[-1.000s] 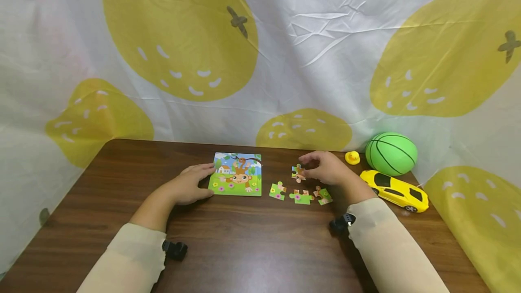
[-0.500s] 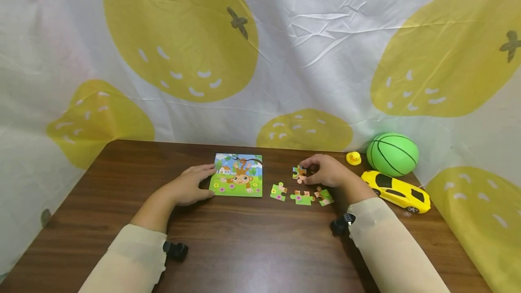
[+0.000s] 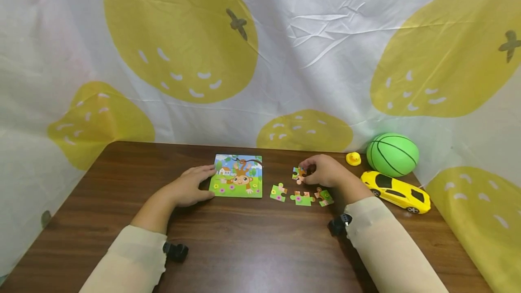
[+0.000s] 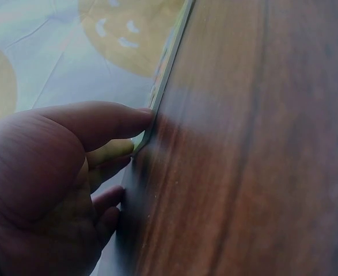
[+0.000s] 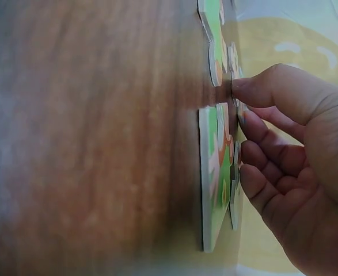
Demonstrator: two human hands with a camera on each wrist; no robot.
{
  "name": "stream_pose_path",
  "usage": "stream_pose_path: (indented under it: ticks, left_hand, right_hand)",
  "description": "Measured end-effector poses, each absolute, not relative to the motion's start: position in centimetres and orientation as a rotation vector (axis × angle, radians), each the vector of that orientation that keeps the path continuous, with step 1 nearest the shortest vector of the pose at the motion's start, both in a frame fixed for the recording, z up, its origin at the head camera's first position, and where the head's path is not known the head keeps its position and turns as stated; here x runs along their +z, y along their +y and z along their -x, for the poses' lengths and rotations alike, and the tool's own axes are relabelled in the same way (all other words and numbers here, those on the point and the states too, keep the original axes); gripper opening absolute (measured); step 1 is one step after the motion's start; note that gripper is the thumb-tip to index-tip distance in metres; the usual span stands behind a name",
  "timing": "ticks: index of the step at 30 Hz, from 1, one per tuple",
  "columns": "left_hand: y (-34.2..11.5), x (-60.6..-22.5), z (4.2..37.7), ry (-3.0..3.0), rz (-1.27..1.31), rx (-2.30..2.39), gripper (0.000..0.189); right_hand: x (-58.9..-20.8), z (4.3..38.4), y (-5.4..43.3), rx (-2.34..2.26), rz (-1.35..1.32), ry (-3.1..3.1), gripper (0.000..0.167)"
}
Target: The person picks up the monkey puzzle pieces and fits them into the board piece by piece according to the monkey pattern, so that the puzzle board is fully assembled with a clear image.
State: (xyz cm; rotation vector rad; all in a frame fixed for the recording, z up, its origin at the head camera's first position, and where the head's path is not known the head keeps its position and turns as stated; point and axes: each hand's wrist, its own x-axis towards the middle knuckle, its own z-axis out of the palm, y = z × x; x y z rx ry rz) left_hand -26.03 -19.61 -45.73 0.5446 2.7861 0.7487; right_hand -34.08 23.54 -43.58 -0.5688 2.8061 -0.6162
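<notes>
A square monkey picture puzzle (image 3: 237, 176) lies flat on the table, left of centre. At its left edge is my left hand (image 3: 192, 185), fingers extended; in the left wrist view the thumb (image 4: 137, 119) touches the board's edge by a corner. My right hand (image 3: 327, 172) pinches a jigsaw piece (image 3: 298, 175), brown and blue, between thumb and index finger low over the table. Nearer to me lie three loose pieces: a left one (image 3: 278, 192), a middle one (image 3: 302, 198) and a right one (image 3: 324, 196). In the right wrist view another piece (image 5: 234, 201) sits by the curled fingers.
Right of the right hand stand a small yellow rubber duck (image 3: 353, 158), a green ball (image 3: 392, 154) with black lines and a yellow toy car (image 3: 395, 191). A white curtain (image 3: 285, 71) with lemon prints hangs behind the brown wooden table (image 3: 252, 243).
My right hand and the piece at its fingertips have shifted very slightly towards me, and its thumb and finger have stayed on the piece. The left hand and the puzzle look unchanged.
</notes>
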Motion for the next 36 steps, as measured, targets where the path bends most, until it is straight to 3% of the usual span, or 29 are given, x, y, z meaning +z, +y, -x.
stream_pose_path:
  ticks: [11, 25, 36]
  left_hand:
    - [-19.37, -45.48, 25.84, 2.773, -0.526, 0.761, 0.075]
    - [-19.42, -45.49, 25.92, 2.791, -0.557, 0.752, 0.076]
    - [-19.53, -45.57, 26.01, 2.783, -0.536, 0.746, 0.076]
  right_hand:
    - [-43.77, 34.2, 23.63, -0.635, 0.575, 2.778, 0.058]
    - [-43.45, 34.06, 23.66, -0.682, 0.56, 2.787, 0.056]
    - [-43.41, 34.23, 23.68, -0.734, 0.52, 2.814, 0.037]
